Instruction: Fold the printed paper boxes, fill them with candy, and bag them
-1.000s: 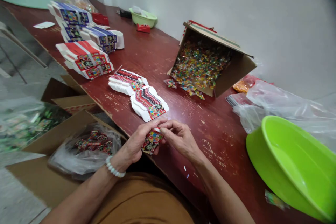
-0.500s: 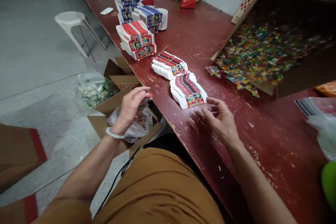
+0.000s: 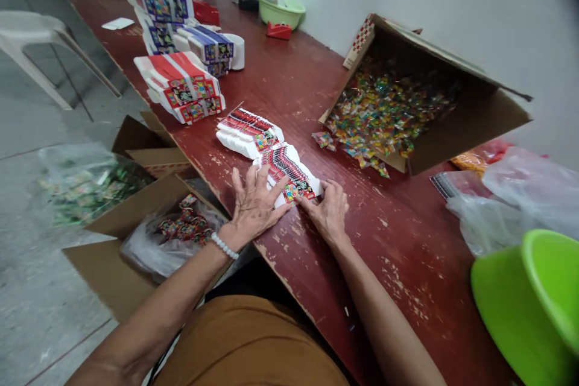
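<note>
A fanned stack of flat red-and-white printed cartons lies on the table before me. Fingers spread, my left hand rests against the stack's left side, its thumb near the front edge. My right hand pinches the front right corner of the nearest carton between thumb and fingers, which partly hide that corner. Just beyond, a second fanned row of the same cartons touches the first. Below my left arm, an open cardboard box holds a plastic bag of small red-and-dark wrapped packets.
A tipped carton spills wrapped candies onto the red table. Strapped red carton bundles and blue ones stand at the far left. A green tub is at right, a stool left.
My left hand has moved from over the bag of packets to the carton stack. My right hand has closed on the nearest carton's corner. The view has swung right.
</note>
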A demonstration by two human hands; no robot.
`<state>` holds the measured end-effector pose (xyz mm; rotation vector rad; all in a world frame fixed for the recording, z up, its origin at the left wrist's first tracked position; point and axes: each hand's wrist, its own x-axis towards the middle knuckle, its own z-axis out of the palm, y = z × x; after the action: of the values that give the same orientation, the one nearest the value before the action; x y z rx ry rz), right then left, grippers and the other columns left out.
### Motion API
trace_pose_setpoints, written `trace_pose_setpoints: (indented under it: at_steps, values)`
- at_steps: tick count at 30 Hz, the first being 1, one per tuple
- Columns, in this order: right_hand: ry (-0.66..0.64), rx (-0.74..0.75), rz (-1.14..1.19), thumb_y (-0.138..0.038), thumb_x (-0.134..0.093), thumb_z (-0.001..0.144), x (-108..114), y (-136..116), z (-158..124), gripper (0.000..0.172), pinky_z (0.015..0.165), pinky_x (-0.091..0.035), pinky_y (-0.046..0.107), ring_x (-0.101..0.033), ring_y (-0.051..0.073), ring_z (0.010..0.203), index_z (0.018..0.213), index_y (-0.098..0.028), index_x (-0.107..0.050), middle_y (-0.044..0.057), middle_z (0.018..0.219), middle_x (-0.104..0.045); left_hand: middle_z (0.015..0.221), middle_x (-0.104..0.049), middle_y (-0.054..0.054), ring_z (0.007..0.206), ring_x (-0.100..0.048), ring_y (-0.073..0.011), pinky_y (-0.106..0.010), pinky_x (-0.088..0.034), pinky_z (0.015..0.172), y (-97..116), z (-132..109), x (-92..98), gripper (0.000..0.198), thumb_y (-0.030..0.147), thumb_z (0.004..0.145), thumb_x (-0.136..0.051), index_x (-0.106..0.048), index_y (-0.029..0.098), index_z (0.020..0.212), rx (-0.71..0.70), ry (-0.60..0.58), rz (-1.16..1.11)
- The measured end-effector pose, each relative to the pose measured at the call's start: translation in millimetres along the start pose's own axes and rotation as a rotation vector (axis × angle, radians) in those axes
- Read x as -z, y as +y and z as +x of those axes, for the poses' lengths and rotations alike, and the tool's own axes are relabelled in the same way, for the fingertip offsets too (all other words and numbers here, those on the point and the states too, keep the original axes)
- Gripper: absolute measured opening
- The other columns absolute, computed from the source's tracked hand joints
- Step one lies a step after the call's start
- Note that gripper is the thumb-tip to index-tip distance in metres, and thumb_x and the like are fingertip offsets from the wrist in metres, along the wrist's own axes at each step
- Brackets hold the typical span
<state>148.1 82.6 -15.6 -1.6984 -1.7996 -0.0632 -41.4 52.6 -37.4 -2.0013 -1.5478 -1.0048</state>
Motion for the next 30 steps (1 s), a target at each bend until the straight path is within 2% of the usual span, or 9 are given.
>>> trace_pose_setpoints:
  at_steps: [4,7,9,10,14,16,19,25,30]
  values:
    - [0.119,-0.057,0.473,-0.049,-0.07,0.075,0.8,10.2,4.5,0.049,0.095,-0.042,0.042,-0.055,0.026,0.108,0.106,-0.011,-0.065,0.014,0.116,-0.06,0.145,-0.042,-0.022,0.133,-0.036,-0.0433,-0.07,-0.013,0.107,-4.4,0.0,-8.4,0.068,0.056,0.081,-0.068,-0.058,0.023,0.14,-0.02,0.011,-0.009]
    - [-0.012,-0.181,0.935,-0.051,-0.068,0.08,15.0,8.8,5.1,0.045,0.078,-0.048,0.034,-0.059,0.018,0.081,0.101,-0.012,-0.06,0.009,0.096,-0.064,0.141,-0.048,-0.02,0.13,-0.041,-0.0404,-0.066,-0.017,0.109,-1.5,4.9,6.3,0.065,0.051,0.084,-0.066,-0.058,0.015,0.138,0.0,0.097,-0.143]
    - [-0.13,-0.156,1.112,-0.047,-0.073,0.079,31.1,3.2,1.6,0.04,0.074,-0.048,0.028,-0.058,0.013,0.076,0.098,-0.013,-0.06,0.005,0.09,-0.064,0.129,-0.058,-0.016,0.121,-0.05,-0.0331,-0.055,-0.03,0.107,4.0,10.8,24.8,0.06,0.048,0.088,-0.063,-0.059,0.012,0.135,0.084,0.046,-0.447]
    - [-0.191,-0.105,1.144,-0.042,-0.075,0.08,40.0,-0.1,-1.5,0.035,0.074,-0.048,0.025,-0.058,0.011,0.076,0.095,-0.014,-0.061,0.003,0.089,-0.063,0.122,-0.062,-0.014,0.114,-0.055,-0.0289,-0.048,-0.038,0.102,7.6,13.4,35.5,0.057,0.049,0.089,-0.061,-0.059,0.011,0.132,0.139,-0.073,-0.687]
    - [-0.446,0.091,1.121,-0.028,-0.068,0.09,70.7,-8.6,-17.9,0.011,0.072,-0.047,0.017,-0.058,0.006,0.076,0.098,-0.021,-0.065,-0.001,0.088,-0.062,0.105,-0.066,-0.013,0.089,-0.064,-0.0184,-0.031,-0.05,0.083,24.3,13.8,69.1,0.05,0.046,0.081,-0.068,-0.06,0.009,0.113,0.348,-0.982,-1.759]
    - [-0.53,0.115,1.129,-0.026,-0.065,0.092,78.8,-9.9,-25.5,0.008,0.069,-0.048,0.017,-0.057,0.006,0.074,0.1,-0.024,-0.065,-0.001,0.087,-0.061,0.089,-0.067,-0.012,0.075,-0.065,-0.0159,-0.027,-0.05,0.076,32.3,7.0,74.6,0.043,0.042,0.074,-0.075,-0.061,0.007,0.095,0.383,-1.12,-2.012]
    - [-0.56,0.112,1.142,-0.025,-0.064,0.093,83.9,-12.5,-35.1,0.009,0.067,-0.048,0.017,-0.057,0.007,0.073,0.102,-0.026,-0.065,0.0,0.086,-0.061,0.076,-0.065,-0.012,0.064,-0.063,-0.014,-0.024,-0.049,0.068,40.3,-6.0,73.3,0.039,0.039,0.071,-0.078,-0.06,0.006,0.081,0.47,-1.072,-2.104]
    - [-0.521,0.14,1.111,-0.026,-0.063,0.094,87.6,-15.2,-42.5,0.012,0.066,-0.048,0.016,-0.057,0.006,0.073,0.104,-0.03,-0.067,0.0,0.088,-0.06,0.076,-0.066,-0.011,0.052,-0.048,-0.0063,-0.017,-0.031,0.046,43.2,-10.4,75.7,0.044,0.041,0.071,-0.08,-0.06,0.008,0.092,0.451,-1.006,-1.876]
    - [-0.486,0.118,1.14,-0.028,-0.063,0.093,85.9,-19.8,-45.8,0.012,0.075,-0.05,0.017,-0.059,0.008,0.081,0.105,-0.027,-0.068,0.001,0.095,-0.063,0.07,-0.063,-0.006,0.057,-0.061,-0.0133,-0.023,-0.052,0.055,46.8,-9.6,83.6,0.034,0.031,0.073,-0.078,-0.059,0.008,0.092,0.528,-0.918,-1.99]
